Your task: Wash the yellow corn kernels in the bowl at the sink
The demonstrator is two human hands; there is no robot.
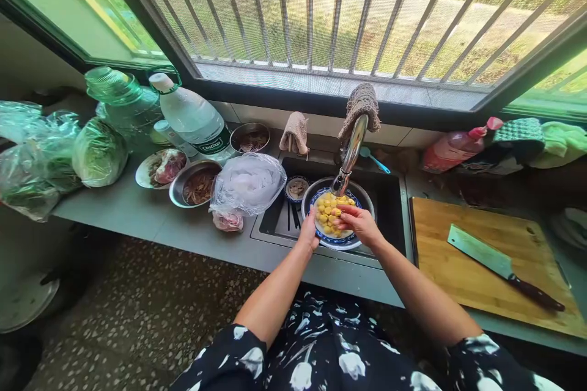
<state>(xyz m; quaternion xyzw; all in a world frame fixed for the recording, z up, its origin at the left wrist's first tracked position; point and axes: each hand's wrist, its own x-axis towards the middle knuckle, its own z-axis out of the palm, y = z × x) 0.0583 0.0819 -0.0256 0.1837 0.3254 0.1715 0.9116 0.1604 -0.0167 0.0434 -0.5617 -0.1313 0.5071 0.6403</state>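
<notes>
- Bagged greens [39, 159] lie at the counter's left end
- Left hand [309, 233] grips the left rim of the bowl [342, 238] in the sink, under the tap [349, 156]
- Right hand [360, 223] pinches yellow pieces [328, 211] in it
- Cleaver [499, 266] lies on the cutting board [458, 281], right

Bench clutter by the window
Cleaver [499, 264] on cutting board [486, 263] right — water bottle [195, 117], cabbage [99, 151], meat bowls [198, 184] far left.
</notes>
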